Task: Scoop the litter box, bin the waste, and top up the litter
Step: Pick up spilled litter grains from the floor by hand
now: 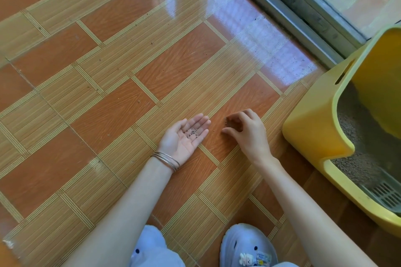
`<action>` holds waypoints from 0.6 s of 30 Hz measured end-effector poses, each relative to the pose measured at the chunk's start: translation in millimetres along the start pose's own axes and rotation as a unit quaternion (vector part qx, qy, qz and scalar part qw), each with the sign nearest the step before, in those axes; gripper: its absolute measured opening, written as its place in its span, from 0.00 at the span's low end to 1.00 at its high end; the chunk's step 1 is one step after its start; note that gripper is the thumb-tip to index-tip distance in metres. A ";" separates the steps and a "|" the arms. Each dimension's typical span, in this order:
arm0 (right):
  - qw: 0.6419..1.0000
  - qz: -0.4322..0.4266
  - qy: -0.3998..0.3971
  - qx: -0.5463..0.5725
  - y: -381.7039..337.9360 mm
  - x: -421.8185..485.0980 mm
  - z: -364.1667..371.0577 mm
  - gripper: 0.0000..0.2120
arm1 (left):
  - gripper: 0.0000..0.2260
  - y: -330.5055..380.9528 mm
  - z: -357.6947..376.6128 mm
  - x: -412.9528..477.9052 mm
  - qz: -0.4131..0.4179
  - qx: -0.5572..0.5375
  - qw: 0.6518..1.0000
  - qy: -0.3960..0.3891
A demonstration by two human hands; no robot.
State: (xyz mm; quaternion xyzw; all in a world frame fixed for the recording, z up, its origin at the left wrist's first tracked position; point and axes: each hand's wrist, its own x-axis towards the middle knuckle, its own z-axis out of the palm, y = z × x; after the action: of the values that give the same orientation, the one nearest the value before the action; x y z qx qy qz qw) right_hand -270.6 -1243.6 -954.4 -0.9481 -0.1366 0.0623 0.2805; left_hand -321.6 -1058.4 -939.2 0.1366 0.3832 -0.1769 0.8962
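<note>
Person crouches over a glossy tiled floor (112,84), orange and tan blocks in a brick pattern, window glare across the upper middle. Left hand (187,136) lies palm up, back of the hand resting low on or just above the tile, fingers straight and close together; a small cluster of grey litter granules (192,132) sits in the palm near the finger bases. Thin metal bangles (166,160) circle the left wrist. Right hand (245,131) is palm down just beside the left, fingers curled toward the thumb over the floor; a few dark grains (227,122) show at its fingertips, but whether they are pinched or lying loose on the tile cannot be told. Yellow litter box (314,128) stands at the right edge of view, near the right hand but apart from it, high-walled with a lowered entry lip. Grey-brown litter (355,128) fills its floor. A grey slotted grille (388,196) sits at the box's near end. A metal sliding-door track (288,6) runs diagonally across the upper right, behind the box. Two pale lavender clog shoes (247,247) show at the bottom edge; the right one bears small charms.
</note>
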 end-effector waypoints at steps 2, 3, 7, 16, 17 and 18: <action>1.000 -0.004 0.005 -0.008 -0.1 2.6 0.8 0.12 | 0.15 -0.4 0.2 0.1 -0.001 0.001 1.000 0.000; 1.000 -0.005 0.010 -0.010 -0.6 3.5 1.1 0.10 | 0.15 -0.3 0.2 0.2 -0.002 0.002 1.000 -0.001; 0.999 -0.022 0.037 -0.025 -3.5 3.5 0.7 0.03 | 0.15 0.4 0.1 0.7 -0.005 0.003 1.000 -0.001; 0.989 -0.092 0.060 -0.102 0.1 -2.4 9.3 0.05 | 0.16 -1.5 1.6 0.9 -0.008 0.013 1.000 0.004; 0.987 -0.098 0.067 -0.113 0.1 -3.8 11.7 0.07 | 0.16 -1.9 2.3 0.6 -0.009 0.015 1.000 0.004; 0.985 -0.099 0.072 -0.120 0.3 -5.0 14.4 0.09 | 0.16 -2.5 2.7 0.5 -0.009 0.017 1.000 0.005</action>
State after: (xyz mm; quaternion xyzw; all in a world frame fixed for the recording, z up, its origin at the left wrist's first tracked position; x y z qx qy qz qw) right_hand -278.1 -1238.0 -966.3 -0.9586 -0.2161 -0.0513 0.1784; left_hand -320.6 -1061.8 -938.1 0.1490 0.3855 -0.1911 0.8903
